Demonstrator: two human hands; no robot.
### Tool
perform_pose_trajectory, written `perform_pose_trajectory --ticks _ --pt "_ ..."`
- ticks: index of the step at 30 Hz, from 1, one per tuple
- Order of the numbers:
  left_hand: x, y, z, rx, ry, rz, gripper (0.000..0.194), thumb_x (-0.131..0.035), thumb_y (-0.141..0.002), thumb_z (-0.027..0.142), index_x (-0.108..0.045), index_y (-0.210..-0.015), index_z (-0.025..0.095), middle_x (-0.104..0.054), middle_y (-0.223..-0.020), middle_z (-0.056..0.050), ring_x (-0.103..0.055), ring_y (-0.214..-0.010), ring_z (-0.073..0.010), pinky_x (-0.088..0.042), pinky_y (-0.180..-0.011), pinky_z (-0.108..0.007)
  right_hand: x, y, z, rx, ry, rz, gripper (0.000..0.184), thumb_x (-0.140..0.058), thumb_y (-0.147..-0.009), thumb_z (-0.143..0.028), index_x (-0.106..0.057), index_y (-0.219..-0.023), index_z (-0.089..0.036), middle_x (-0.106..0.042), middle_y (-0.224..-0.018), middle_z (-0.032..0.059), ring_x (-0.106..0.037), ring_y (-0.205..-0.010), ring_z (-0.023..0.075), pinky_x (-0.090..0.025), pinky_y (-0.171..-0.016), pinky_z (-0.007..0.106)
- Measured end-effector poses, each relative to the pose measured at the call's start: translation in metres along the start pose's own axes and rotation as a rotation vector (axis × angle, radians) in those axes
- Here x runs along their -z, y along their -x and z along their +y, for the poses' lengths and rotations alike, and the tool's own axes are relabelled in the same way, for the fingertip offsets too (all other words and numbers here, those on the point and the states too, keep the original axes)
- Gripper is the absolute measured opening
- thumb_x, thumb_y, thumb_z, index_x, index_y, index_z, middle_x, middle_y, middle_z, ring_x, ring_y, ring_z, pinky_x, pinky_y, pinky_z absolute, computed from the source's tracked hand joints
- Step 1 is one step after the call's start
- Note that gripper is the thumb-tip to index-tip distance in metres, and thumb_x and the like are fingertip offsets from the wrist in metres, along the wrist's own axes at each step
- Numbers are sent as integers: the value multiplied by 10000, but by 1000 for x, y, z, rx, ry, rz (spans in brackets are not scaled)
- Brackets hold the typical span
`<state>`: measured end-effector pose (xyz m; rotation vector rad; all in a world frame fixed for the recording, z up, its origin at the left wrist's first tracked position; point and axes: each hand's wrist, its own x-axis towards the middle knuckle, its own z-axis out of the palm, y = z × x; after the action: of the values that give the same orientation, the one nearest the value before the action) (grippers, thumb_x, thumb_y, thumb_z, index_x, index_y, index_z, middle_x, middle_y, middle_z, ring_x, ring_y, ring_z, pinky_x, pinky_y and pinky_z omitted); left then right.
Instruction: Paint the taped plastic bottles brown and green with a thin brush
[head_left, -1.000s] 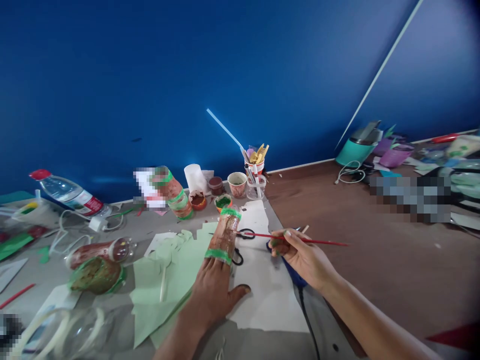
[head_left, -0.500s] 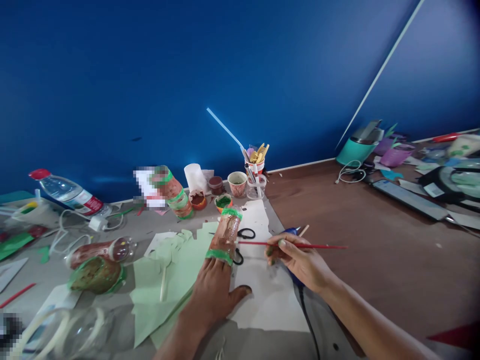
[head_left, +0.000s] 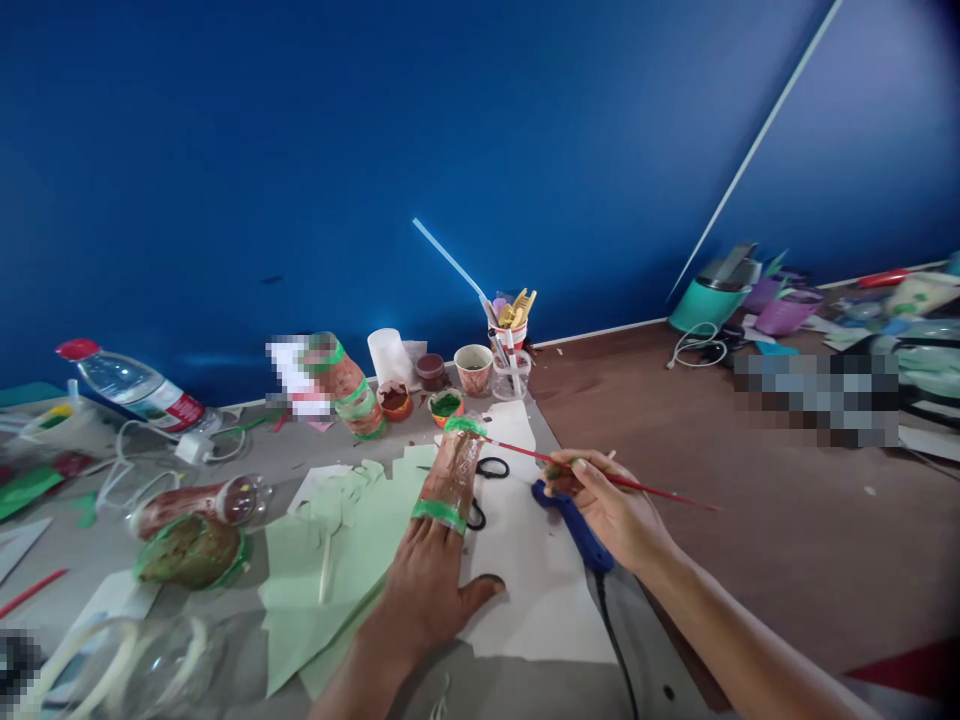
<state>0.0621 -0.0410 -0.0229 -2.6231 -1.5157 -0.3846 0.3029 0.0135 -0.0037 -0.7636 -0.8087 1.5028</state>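
Note:
The fingers of my left hand reach inside a cut plastic bottle tube, painted brown with green bands at both ends, and hold it from within. The thumb is stretched out to the side. My right hand pinches a thin red-handled paintbrush, whose tip is at the right edge of the tube's upper green band. Under the right hand lies a blue corded tool. Black-handled scissors are partly hidden behind the tube, on a white sheet.
Small pots of green paint and brown paint stand beyond the tube, near a paper cup. Another painted tube stands behind. Green paper, painted bottle parts and a water bottle lie to the left.
My right hand has moved slightly right and up. The brush has tilted, its tip rising from the tube's middle to the upper green band. My left hand and the tube have hardly moved.

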Motion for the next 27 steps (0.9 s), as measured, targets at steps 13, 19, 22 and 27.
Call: perform_pose_trajectory --ticks 13,19,22,27 --pt "-4 2 -4 -15 160 236 678 -451 -866 667 -496 -1294 144 -643 -1013 -169 -611 -978 -362 -465 -861 -550 3 -1 -3 -25 24 78 264 -815 -690 -409 -766 -808 -179 -756 -720 55 -710 -648 165 -580 -603 254" --pt "3 2 -7 16 315 221 727 -469 -908 554 -230 -1501 208 -602 -1181 -190 -559 -1093 -380 -434 -904 -591 4 -2 -2 -48 28 134 272 -830 -654 -404 -761 -770 -169 -749 -680 59 -697 -584 160 -563 -546 244" --pt "5 3 -6 44 389 208 745 -421 -925 563 -166 -1525 204 -556 -1279 -209 -518 -1181 -394 -404 -958 -598 4 -2 -4 -46 18 147 274 -836 -642 -405 -759 -752 -165 -745 -659 61 -688 -561 157 -555 -527 240" --pt "6 4 -6 120 505 180 738 -378 -916 621 -254 -1508 198 -568 -1263 -206 -558 -1135 -378 -439 -942 -569 0 1 -9 22 -26 96 244 -828 -656 -382 -760 -755 -170 -739 -651 61 -671 -542 163 -549 -514 259"
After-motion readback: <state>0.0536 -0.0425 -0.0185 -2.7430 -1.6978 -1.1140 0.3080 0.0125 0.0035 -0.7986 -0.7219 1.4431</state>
